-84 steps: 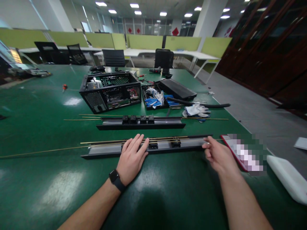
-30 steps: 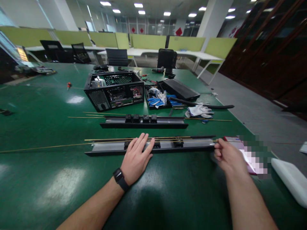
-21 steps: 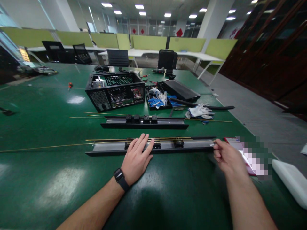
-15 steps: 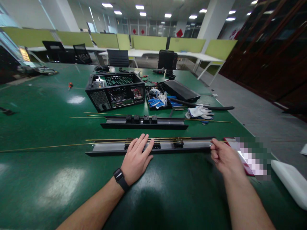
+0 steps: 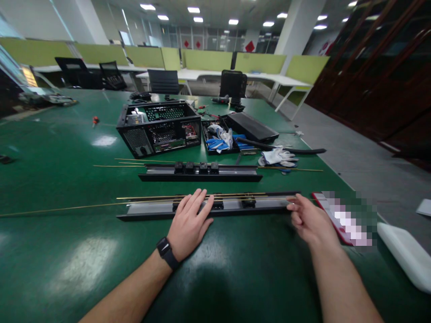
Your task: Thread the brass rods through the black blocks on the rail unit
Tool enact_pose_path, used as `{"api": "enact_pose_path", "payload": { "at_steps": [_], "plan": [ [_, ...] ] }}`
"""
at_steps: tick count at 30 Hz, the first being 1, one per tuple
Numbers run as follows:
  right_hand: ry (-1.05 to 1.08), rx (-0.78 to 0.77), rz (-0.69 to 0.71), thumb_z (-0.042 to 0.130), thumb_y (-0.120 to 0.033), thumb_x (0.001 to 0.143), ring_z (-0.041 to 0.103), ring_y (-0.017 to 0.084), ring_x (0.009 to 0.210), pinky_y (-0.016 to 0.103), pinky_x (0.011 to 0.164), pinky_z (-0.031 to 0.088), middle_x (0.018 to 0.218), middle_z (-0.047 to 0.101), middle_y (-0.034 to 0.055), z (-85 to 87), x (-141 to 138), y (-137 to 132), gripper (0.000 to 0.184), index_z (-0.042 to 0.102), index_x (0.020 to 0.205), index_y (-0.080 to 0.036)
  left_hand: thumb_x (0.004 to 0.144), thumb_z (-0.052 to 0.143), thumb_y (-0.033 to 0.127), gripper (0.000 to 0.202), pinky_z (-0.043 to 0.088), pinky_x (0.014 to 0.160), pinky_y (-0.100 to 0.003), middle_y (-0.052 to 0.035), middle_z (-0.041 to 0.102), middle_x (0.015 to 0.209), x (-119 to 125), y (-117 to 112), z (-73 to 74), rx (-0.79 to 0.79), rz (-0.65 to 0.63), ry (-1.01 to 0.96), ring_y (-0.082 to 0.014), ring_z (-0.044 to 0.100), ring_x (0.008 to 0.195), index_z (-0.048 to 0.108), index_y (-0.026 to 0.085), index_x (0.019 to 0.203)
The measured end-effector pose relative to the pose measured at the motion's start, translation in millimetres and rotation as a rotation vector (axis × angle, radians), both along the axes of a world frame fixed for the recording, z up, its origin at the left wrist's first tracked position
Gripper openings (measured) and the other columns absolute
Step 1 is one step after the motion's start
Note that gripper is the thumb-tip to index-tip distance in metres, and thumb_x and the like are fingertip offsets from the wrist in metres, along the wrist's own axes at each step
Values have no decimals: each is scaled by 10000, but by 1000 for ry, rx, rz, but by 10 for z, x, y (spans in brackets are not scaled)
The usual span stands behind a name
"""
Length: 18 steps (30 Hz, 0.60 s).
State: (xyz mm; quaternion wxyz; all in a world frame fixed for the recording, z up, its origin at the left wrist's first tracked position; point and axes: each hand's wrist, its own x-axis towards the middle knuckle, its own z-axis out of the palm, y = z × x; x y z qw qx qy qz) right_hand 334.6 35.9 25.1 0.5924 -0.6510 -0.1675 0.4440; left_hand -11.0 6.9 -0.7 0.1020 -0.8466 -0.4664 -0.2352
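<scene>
A long black channel (image 5: 232, 214) with a grey inner face lies across the green table before me. Small black blocks (image 5: 249, 200) sit in it, some partly covered by my left hand (image 5: 191, 220). That hand rests flat over the channel's middle with its fingers stretched out, across thin brass rods (image 5: 144, 197) running lengthwise. My right hand (image 5: 311, 222) is at the channel's right end, thumb and forefinger pinched on a thin brass rod (image 5: 274, 198). Behind lies a second, shorter black channel (image 5: 202, 178) carrying several black blocks (image 5: 203, 168), with more thin rods along it.
An open black computer case (image 5: 158, 130) stands at the back. Beside it are a tray of gloves (image 5: 220, 139), a black panel (image 5: 251, 125), a black tube (image 5: 303, 150) and a white glove (image 5: 278, 157). Rightward lie a partly blurred red-edged flat item (image 5: 332, 220) and a white object (image 5: 404, 255).
My right hand has shifted slightly left along the channel's end, its fingers a little looser in shape. My left hand stays in place on the channel. The whole view has drifted slightly.
</scene>
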Motion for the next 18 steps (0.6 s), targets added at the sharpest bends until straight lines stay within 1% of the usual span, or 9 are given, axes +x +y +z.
{"api": "enact_pose_path", "payload": {
  "at_steps": [2,3,5,8,9,10,12,16,18],
  "plan": [
    [10,32,-37,733,-381,890,333,50,295,169,264,186,578,595,-10,-9,-6,2,241,671,876,-149,1012,583,323,555,378,1232,-503,-149,508,1606,2,2,-1,5,-2,-3,-308,435,1521,503,186,1544],
    [14,57,-25,753,-384,874,331,49,298,168,266,192,563,574,-22,-18,-31,-4,250,680,892,-146,1012,585,323,558,378,1231,-503,-150,507,1607,2,3,-3,6,-3,-6,-307,435,1520,499,184,1546],
    [26,87,70,806,-394,825,329,44,300,165,274,196,554,565,-27,-41,-118,-28,297,697,911,-132,1013,585,323,563,375,1232,-501,-149,506,1608,2,5,-10,7,-5,-12,-305,433,1521,492,181,1549],
    [44,62,270,840,-414,789,346,39,300,160,281,181,605,629,20,-65,-263,-65,355,705,906,-108,1016,582,324,566,366,1237,-502,-150,500,1612,1,7,-22,7,-8,-12,-305,422,1528,486,171,1552],
    [42,46,294,830,-417,800,350,40,298,160,280,172,625,650,38,-65,-293,-70,352,701,898,-104,1015,581,325,567,365,1237,-502,-151,498,1614,1,7,-26,6,-8,-12,-305,419,1530,485,169,1552],
    [42,32,290,809,-411,823,351,40,295,161,278,167,640,663,50,-60,-305,-69,337,699,895,-100,1014,583,324,570,366,1237,-504,-151,497,1615,1,8,-28,6,-8,-11,-305,419,1530,484,168,1553],
    [49,16,215,745,-367,881,346,42,290,164,271,169,645,667,50,-37,-275,-52,274,695,910,-99,1008,591,322,582,372,1235,-506,-150,498,1614,2,10,-30,4,-8,-11,-305,422,1528,478,173,1559],
    [71,47,-47,616,-244,957,345,50,293,167,260,191,608,623,-4,28,-99,4,124,667,921,-137,995,608,316,617,379,1233,-510,-151,504,1609,3,14,-28,3,-10,-19,-310,425,1526,455,188,1578],
    [100,67,-117,568,-204,972,336,49,294,166,256,189,584,585,-30,48,-48,16,123,651,898,-152,994,608,316,619,379,1232,-509,-151,506,1607,5,13,-27,3,-10,-23,-310,427,1525,454,191,1580]
  ]
}}
